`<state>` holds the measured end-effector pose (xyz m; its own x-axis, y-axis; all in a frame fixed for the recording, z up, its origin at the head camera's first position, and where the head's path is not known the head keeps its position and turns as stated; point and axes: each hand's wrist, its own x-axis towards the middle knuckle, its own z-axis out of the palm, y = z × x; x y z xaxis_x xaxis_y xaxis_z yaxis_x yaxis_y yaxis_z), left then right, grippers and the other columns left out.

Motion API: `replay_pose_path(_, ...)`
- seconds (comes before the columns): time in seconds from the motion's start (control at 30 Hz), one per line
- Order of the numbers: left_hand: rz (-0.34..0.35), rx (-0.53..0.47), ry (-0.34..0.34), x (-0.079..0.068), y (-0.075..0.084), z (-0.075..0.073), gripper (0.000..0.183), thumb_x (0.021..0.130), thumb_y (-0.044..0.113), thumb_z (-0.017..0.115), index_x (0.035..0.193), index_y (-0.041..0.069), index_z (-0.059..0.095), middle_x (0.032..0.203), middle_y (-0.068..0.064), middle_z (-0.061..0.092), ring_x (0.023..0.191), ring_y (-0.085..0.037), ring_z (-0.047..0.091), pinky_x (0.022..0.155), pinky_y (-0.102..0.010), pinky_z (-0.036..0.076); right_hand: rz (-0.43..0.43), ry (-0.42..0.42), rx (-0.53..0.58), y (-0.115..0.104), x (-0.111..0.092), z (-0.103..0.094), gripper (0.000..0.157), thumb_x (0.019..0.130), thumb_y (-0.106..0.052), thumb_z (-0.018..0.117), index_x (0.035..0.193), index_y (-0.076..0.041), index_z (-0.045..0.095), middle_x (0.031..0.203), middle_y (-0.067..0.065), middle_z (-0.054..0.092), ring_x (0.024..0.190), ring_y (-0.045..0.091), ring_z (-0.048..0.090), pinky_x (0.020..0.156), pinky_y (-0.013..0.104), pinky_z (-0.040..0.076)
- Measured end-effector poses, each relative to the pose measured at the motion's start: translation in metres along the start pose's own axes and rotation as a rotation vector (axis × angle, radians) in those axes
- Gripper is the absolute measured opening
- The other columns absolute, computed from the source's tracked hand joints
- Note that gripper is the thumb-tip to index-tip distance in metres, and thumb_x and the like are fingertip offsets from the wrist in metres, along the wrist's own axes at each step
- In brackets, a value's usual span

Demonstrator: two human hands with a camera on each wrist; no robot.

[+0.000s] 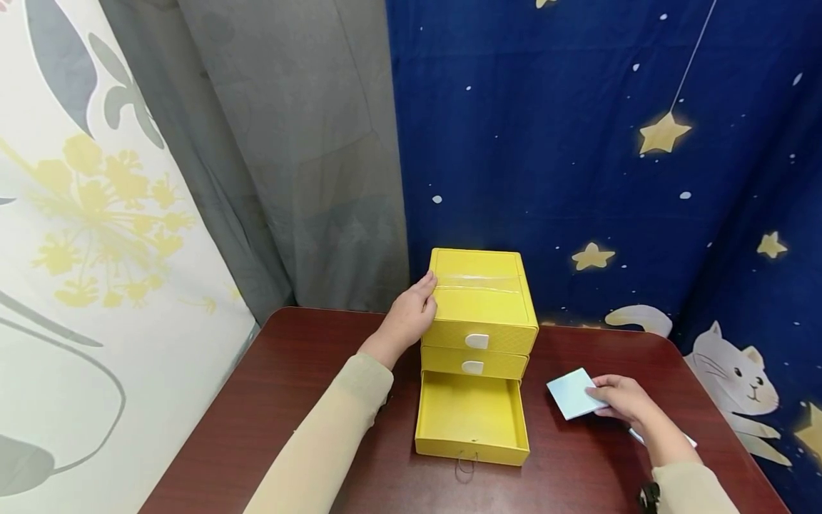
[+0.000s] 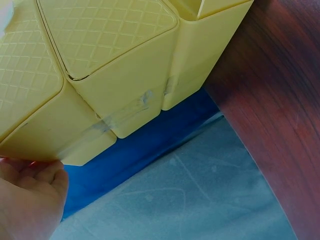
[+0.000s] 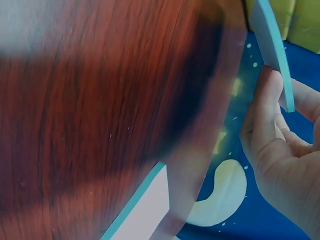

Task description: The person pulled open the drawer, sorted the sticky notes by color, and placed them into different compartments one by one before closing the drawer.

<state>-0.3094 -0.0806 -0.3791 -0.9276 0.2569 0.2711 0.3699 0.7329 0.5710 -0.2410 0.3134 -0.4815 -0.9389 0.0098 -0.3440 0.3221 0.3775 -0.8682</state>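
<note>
A yellow three-drawer box (image 1: 478,303) stands on the table, its bottom drawer (image 1: 472,410) pulled out with a bare floor. My left hand (image 1: 408,314) rests against the upper left side of the box, fingertips along its edge; in the left wrist view the left hand (image 2: 32,195) touches that side panel. To the right of the drawer, my right hand (image 1: 621,397) pinches a thin light blue square (image 1: 574,394) between thumb and fingers, held over the table. A second thin piece, white with a teal edge (image 3: 145,212), lies on the tabletop below the right wrist.
The dark red wooden table (image 1: 250,421) has its far edge just behind the box. Clear tape (image 2: 120,112) runs across the box's side and top. A thin loop (image 1: 467,465) hangs at the drawer front. Grey curtain (image 1: 321,164) and blue starry curtain (image 1: 514,143) hang behind.
</note>
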Motion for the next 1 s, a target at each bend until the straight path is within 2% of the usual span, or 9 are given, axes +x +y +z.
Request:
replay_pose_path(0.47,-0.001,0.009,0.004,0.0,0.0,0.0,0.048,0.101,0.028,0.032,0.146,0.013,0.034,0.155,0.004,0.027,0.14,-0.01,0.028,0.113,-0.033,0.029,-0.049,-0.032,0.173,-0.01,-0.023,0.021,0.048,0.09,-0.014,0.062,0.124,0.014,0.045,0.084,-0.005,0.063,0.072,0.007,0.062,0.064,0.022,0.056)
replay_pose_path(0.6,-0.001,0.004,0.008,0.001,0.0,0.0,0.048,0.101,0.028,0.033,0.147,0.014,0.034,0.155,0.004,0.027,0.14,-0.01,0.028,0.113,-0.032,0.029,-0.064,-0.069,0.219,-0.013,-0.028,0.026,0.044,0.09,-0.013,0.063,0.126,0.005,0.045,0.085,-0.004,0.065,0.073,0.009,0.063,0.064,0.023,0.055)
replay_pose_path(0.7,0.003,-0.001,0.01,0.001,0.0,0.001,0.048,0.101,0.028,0.033,0.146,0.013,0.034,0.155,0.004,0.027,0.14,-0.01,0.028,0.113,-0.032,0.03,-0.082,-0.101,0.254,-0.015,-0.032,0.029,0.03,0.089,-0.013,0.063,0.118,-0.01,0.053,0.085,-0.004,0.067,0.073,0.01,0.063,0.063,0.023,0.055)
replay_pose_path(0.8,0.007,-0.005,0.008,0.0,0.0,0.001,0.048,0.101,0.028,0.033,0.146,0.013,0.034,0.155,0.003,0.027,0.14,-0.01,0.028,0.113,-0.032,0.03,-0.107,-0.135,0.273,-0.017,-0.035,0.033,0.022,0.089,-0.013,0.063,0.109,-0.019,0.056,0.085,-0.005,0.068,0.072,0.01,0.063,0.063,0.023,0.054)
replay_pose_path(1.0,0.008,-0.009,0.004,0.0,-0.001,0.001,0.048,0.101,0.028,0.032,0.146,0.013,0.034,0.155,0.004,0.027,0.14,-0.01,0.028,0.113,-0.032,0.03,-0.151,-0.208,0.275,-0.022,-0.041,0.04,0.019,0.09,-0.013,0.062,0.106,-0.021,0.055,0.085,-0.005,0.068,0.072,0.01,0.064,0.062,0.022,0.053)
